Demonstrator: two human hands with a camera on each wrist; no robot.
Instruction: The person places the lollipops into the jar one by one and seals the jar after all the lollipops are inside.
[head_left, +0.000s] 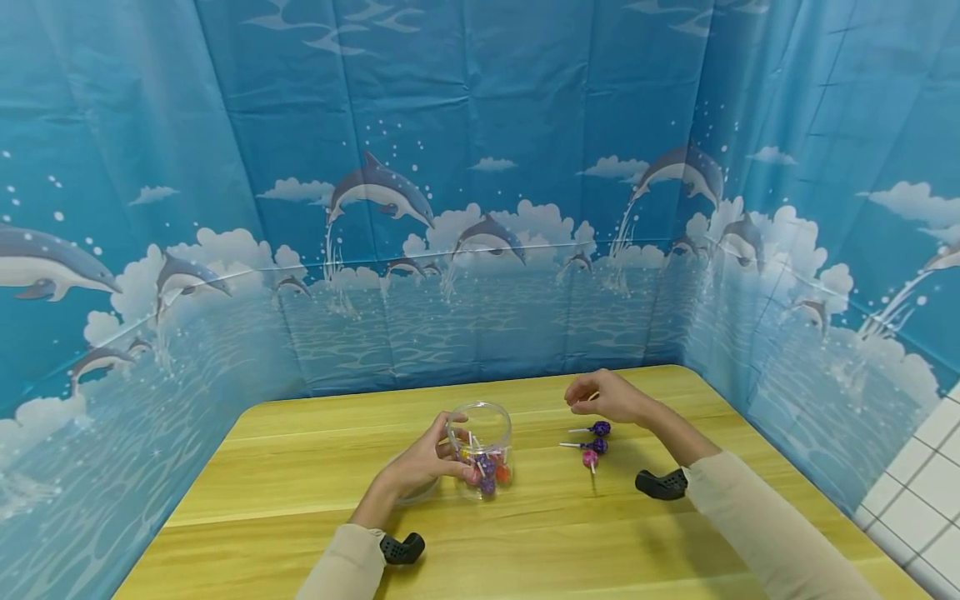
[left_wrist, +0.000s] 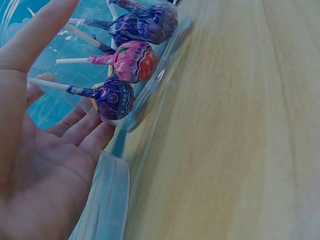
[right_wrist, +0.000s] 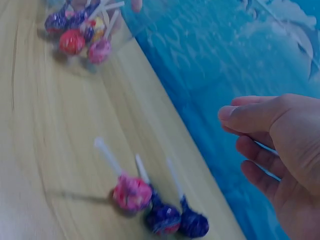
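Note:
My left hand (head_left: 417, 461) grips a clear plastic jar (head_left: 480, 408) from its left side, fingers behind it and thumb in front. Inside the jar are several wrapped lollipops (left_wrist: 134, 61), purple, pink, red and yellow, their white sticks pointing up. My right hand (head_left: 611, 397) is raised over the table to the right, holding nothing, its fingers loosely bent. Three lollipops lie on the table near it: a pink lollipop (right_wrist: 131, 192) and two purple ones, a purple lollipop (head_left: 600, 428) farther back and another purple lollipop (head_left: 599, 446) against the pink one.
A translucent round lid (left_wrist: 107, 195) lies on the table just left of the jar, partly hidden under my left hand in the head view. The yellow wood-grain table (head_left: 300, 467) is bordered by a blue dolphin-print curtain (head_left: 480, 333). White tiles (head_left: 918, 475) show at far right.

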